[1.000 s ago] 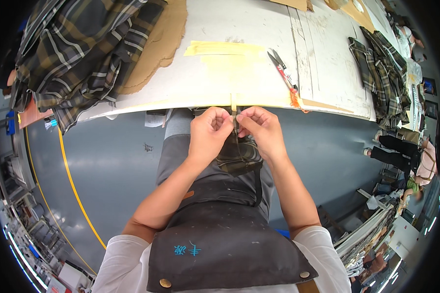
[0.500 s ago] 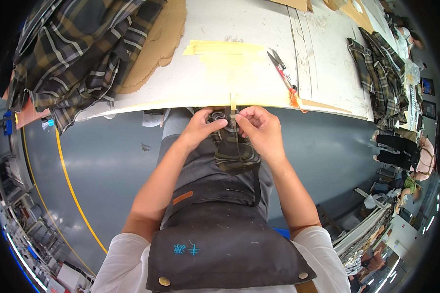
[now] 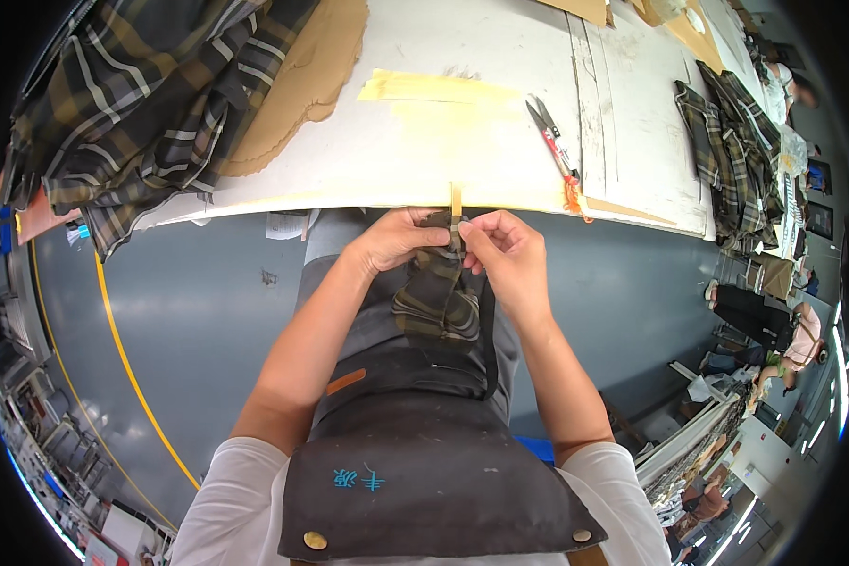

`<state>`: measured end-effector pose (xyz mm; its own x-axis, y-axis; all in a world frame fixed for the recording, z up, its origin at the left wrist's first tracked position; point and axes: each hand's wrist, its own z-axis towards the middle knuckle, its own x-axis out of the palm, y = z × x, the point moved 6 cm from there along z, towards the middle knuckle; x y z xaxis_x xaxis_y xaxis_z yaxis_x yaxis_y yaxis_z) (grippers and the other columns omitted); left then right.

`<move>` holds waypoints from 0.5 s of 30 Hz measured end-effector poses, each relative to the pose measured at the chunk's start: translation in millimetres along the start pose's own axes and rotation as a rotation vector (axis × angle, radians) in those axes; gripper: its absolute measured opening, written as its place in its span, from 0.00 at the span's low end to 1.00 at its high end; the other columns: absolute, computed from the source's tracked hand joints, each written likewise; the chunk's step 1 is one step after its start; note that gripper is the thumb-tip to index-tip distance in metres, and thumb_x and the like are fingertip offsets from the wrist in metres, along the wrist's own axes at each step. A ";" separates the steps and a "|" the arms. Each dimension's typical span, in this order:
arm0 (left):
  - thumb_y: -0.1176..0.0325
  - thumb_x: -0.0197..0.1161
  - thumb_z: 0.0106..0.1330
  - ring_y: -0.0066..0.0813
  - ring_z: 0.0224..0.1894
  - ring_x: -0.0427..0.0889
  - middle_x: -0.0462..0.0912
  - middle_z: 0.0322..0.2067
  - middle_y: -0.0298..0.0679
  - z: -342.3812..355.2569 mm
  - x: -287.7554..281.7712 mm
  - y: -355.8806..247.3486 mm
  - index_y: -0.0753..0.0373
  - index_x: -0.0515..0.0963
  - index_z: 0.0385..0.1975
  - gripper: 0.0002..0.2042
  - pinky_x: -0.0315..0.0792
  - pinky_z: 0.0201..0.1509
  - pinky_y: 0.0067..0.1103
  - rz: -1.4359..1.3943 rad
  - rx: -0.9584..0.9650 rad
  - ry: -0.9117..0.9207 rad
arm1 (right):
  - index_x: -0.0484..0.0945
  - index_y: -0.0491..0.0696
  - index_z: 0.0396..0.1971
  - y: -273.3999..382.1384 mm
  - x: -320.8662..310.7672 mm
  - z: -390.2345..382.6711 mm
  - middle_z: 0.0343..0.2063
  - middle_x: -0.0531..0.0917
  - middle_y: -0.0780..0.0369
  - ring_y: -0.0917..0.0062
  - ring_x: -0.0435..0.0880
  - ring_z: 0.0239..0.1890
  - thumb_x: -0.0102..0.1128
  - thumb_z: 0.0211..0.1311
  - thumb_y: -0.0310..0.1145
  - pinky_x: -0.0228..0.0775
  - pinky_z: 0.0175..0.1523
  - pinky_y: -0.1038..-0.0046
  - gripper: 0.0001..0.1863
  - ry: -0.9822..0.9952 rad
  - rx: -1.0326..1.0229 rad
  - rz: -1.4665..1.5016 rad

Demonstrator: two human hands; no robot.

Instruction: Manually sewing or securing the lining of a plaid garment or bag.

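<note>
A small dark plaid fabric piece [image 3: 436,307] hangs in front of my apron at the table's near edge. My left hand [image 3: 391,241] is closed on its upper left side, thumb laid over the cloth. Close by on the right, my right hand [image 3: 511,253] pinches the cloth's upper right edge between thumb and forefinger, the other fingers curled. Just above the fingertips, a narrow yellow tape strip [image 3: 457,196] runs over the table edge. Whether the cloth is fixed to that strip I cannot tell.
Red-handled scissors [image 3: 558,151] with orange cord lie on the white table [image 3: 424,151], right of wide yellow tape [image 3: 443,90]. A large plaid garment pile [image 3: 151,113] and brown cardboard [image 3: 302,104] cover the left. More plaid cloth [image 3: 736,151] hangs over the right edge. A person [image 3: 797,335] stands far right.
The plaid piece's lower part has swung slightly left, and its bunched top looks flatter under my left thumb. Both hands keep their grip near the tape strip. The view has shifted slightly.
</note>
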<state>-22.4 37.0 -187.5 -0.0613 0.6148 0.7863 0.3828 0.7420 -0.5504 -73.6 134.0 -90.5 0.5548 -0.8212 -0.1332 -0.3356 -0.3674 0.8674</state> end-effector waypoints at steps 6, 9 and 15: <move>0.72 0.58 0.59 0.22 0.37 0.77 0.78 0.36 0.34 -1.3 5.6 3.8 0.63 0.74 0.41 0.11 0.72 0.43 0.21 -0.158 0.103 -0.040 | 0.73 0.41 0.27 -6.2 2.4 -4.1 0.20 0.76 0.66 0.89 0.73 0.19 0.58 0.54 0.25 0.64 0.24 0.87 0.04 -0.012 -0.019 0.150; 0.72 0.57 0.60 0.22 0.37 0.77 0.78 0.35 0.34 -3.3 10.5 -0.2 0.63 0.74 0.41 0.10 0.72 0.43 0.21 -0.186 0.138 -0.023 | 0.72 0.41 0.28 -5.3 1.0 -5.4 0.21 0.76 0.66 0.88 0.73 0.20 0.57 0.54 0.24 0.64 0.25 0.87 0.04 0.028 0.000 0.206; 0.72 0.56 0.60 0.21 0.36 0.76 0.77 0.35 0.34 -4.1 10.4 1.9 0.64 0.73 0.41 0.10 0.72 0.42 0.20 -0.164 0.170 -0.039 | 0.73 0.41 0.27 -3.7 3.2 0.6 0.19 0.76 0.66 0.88 0.73 0.19 0.58 0.55 0.26 0.64 0.24 0.86 0.05 0.055 -0.012 0.136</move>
<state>-18.5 43.7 -179.2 -0.1467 0.4899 0.8594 0.2048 0.8650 -0.4581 -71.0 132.5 -94.4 0.5459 -0.8378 0.0117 -0.4013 -0.2492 0.8814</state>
